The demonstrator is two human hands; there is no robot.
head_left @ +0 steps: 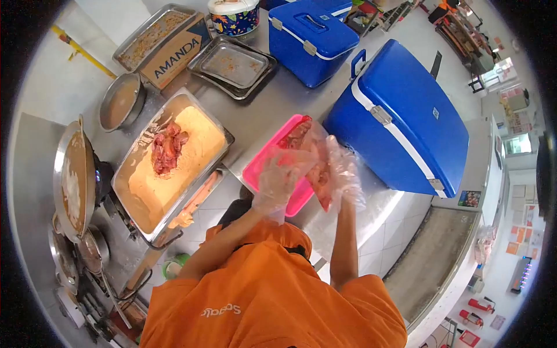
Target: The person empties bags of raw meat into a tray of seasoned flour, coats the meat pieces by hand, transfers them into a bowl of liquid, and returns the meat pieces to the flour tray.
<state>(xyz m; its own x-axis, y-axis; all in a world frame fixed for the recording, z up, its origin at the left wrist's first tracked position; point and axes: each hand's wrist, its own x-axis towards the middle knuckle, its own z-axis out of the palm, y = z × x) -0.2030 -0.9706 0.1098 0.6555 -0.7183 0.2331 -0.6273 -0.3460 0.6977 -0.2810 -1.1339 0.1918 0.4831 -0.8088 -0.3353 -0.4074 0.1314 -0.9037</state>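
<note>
My left hand [275, 181], in a clear plastic glove, is over a pink plastic tub [259, 163]. Its fingers reach toward a clear bag of raw red meat [320, 174] and look stretched out, though the glove blurs them. On the bag's right side my right hand [344, 176], also gloved, grips the plastic. The bag leans across the tub's right part, and more red meat shows at the tub's far end. To the left, a steel pan [123, 178] holds orange-yellow batter with a heap of raw meat pieces [168, 149] in it.
Blue cooler boxes [406, 116] stand right and behind. Stacked metal trays [235, 62], an AMANDA carton [174, 60] and a round pan [122, 102] line the back left. A wok [74, 180] is at far left. The steel counter [261, 119] ends near my body.
</note>
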